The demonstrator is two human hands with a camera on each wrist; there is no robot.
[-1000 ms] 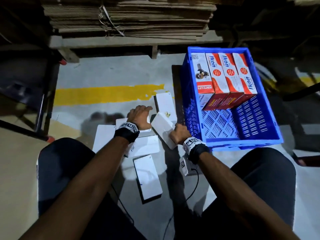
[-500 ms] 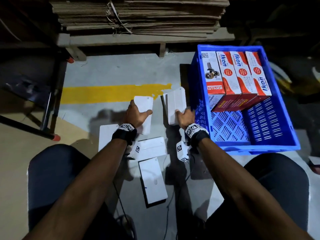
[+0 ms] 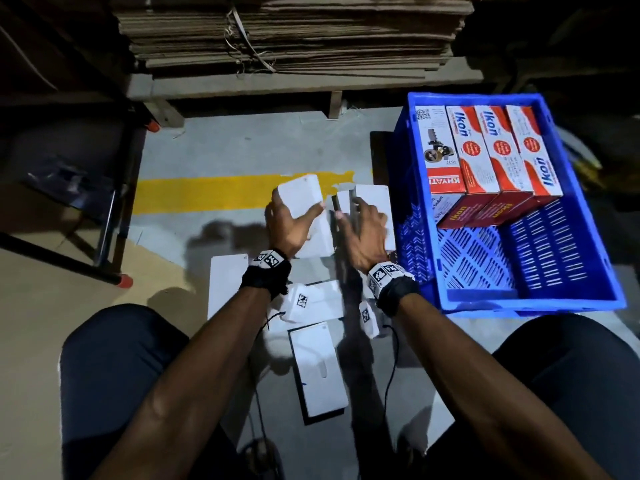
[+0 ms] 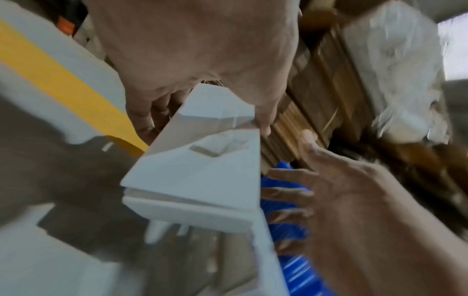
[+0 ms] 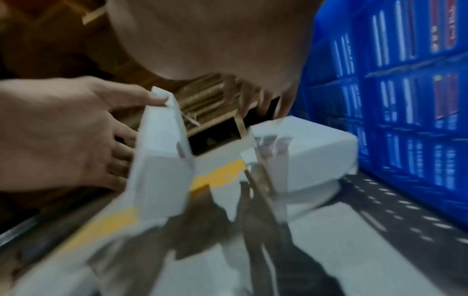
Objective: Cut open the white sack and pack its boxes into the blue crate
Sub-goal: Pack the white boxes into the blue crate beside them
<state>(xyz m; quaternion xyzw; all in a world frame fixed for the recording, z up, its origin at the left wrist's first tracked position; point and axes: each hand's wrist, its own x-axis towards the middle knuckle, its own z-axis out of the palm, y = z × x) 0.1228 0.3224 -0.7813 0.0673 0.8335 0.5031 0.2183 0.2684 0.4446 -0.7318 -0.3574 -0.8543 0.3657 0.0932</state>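
My left hand [image 3: 289, 226] grips a plain white box [image 3: 301, 199] off the floor, thumb on one side and fingers on the other; the left wrist view shows this box [image 4: 202, 160] close up. My right hand [image 3: 365, 233] lies with straight fingers on another white box [image 3: 374, 199] that sits on the floor against the blue crate [image 3: 530, 303]. In the right wrist view that box [image 5: 316, 148] is next to the crate wall [image 5: 405, 100]. A row of red and white boxes [image 3: 491, 150] fills the crate's far end. No white sack is in view.
More white boxes lie on the floor between my knees [image 3: 318, 368] and left of my wrist [image 3: 228, 282]. A yellow floor line [image 3: 207, 195] runs ahead. Stacked flat cardboard [image 3: 294, 36] on a pallet stands beyond, with a metal frame [image 3: 104, 237] to the left.
One second ago both hands were low among the boxes on the floor. The left hand has lifted its box and brought it rightward, close to the right hand. The right hand's fingers have straightened.
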